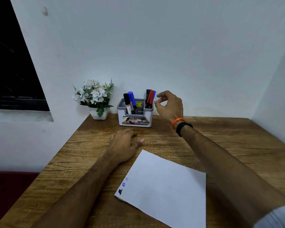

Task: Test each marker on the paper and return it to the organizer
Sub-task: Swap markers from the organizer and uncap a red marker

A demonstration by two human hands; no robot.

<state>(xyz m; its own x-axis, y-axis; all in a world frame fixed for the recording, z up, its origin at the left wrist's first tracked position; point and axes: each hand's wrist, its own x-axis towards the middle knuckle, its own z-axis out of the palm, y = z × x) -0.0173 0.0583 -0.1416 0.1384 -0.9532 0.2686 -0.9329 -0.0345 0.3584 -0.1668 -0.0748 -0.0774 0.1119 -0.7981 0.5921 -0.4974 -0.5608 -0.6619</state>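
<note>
Markers are stood upright in the small grey-and-white plastic organizer (135,118) at the back of the wooden table (237,137), near the wall. Left compartment: a black marker (126,101) and a blue marker (131,100), both leaning slightly. Right compartment: a red marker (150,98), a black one behind it, and a blue-capped marker (154,95) at the right edge.

The right hand (169,105) is raised just beside the organizer's right compartment, thumb and forefinger pinched close at the blue-capped marker; whether the marker is actually gripped cannot be told. An orange band and a black band are worn on that wrist.

The left hand (124,145) is laid flat, palm down, on the table in front of the organizer, fingers relaxed, nothing held.

A white sheet of paper (164,190) is lying at an angle on the near part of the table, between the forearms. Three small ink marks (123,185) are seen at its left corner: two blue, one darker.

A white pot of white artificial flowers (95,97) is placed left of the organizer, apart from it.
</note>
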